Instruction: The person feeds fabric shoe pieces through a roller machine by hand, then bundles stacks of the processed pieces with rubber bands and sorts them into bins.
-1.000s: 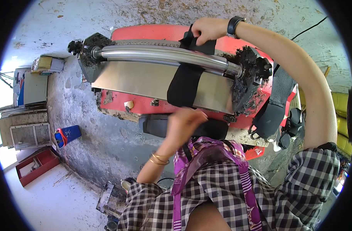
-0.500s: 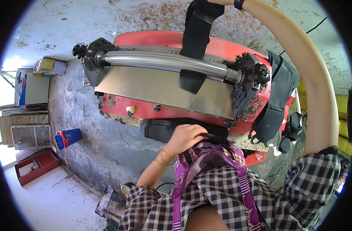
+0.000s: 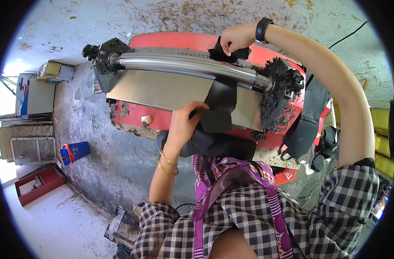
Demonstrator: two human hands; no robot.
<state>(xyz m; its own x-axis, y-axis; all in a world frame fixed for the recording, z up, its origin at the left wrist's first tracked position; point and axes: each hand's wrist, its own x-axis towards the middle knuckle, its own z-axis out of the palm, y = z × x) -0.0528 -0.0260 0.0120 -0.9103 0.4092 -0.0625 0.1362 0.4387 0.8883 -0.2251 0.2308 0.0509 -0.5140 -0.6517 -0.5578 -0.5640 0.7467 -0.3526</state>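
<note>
A black strip of sheet material (image 3: 223, 96) passes under the shiny metal roller (image 3: 184, 65) of a red machine (image 3: 171, 39). On the near side, my left hand (image 3: 184, 123) pinches the strip's front end, which folds over above the metal plate's edge. Beyond the roller, my right hand (image 3: 239, 38) is closed on the strip's rear part, close to the roller. The metal plate (image 3: 158, 93) slopes toward me below the roller. Folded black pieces (image 3: 231, 147) lie at the machine's front edge, just under my left hand.
Dark shavings (image 3: 272, 80) heap around the roller's right mount. More black pieces (image 3: 302, 136) hang at the machine's right side. A blue bin (image 3: 79, 152) and a red tray (image 3: 40, 184) are at the left. Yellow bundles (image 3: 380, 138) stand at the far right.
The strip has moved through under the roller toward me. My right hand has come down close to the roller, and my left hand has risen from the folded pieces to the strip's front end.
</note>
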